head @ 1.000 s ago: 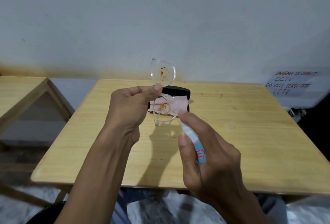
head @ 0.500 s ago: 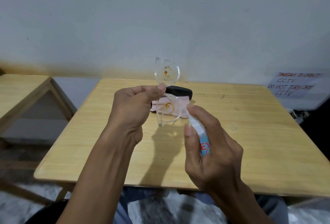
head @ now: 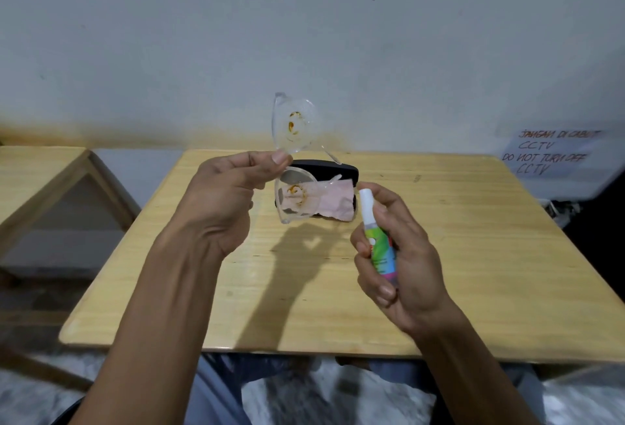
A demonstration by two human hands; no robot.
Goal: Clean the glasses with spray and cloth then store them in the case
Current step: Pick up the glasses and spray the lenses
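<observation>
My left hand [head: 225,199] pinches the bridge of clear-framed glasses [head: 295,126], held upright on end above the table. Both lenses carry orange-brown smears, one lens above my thumb and one below. My right hand [head: 399,255] grips a small white spray bottle [head: 377,238] with a colourful label, its nozzle up, a short way to the right of the lower lens. Behind the glasses a black case [head: 341,170] lies on the wooden table [head: 473,255], with a pink cloth [head: 338,201] draped over it.
A second wooden table [head: 37,170] stands to the left with a gap between. A handwritten paper sign [head: 551,154] hangs at the right by the wall. My legs show below the table's near edge.
My right hand has drawn the spray bottle back from the lower lens to the right and turned it more upright. The glasses stay held in my left hand.
</observation>
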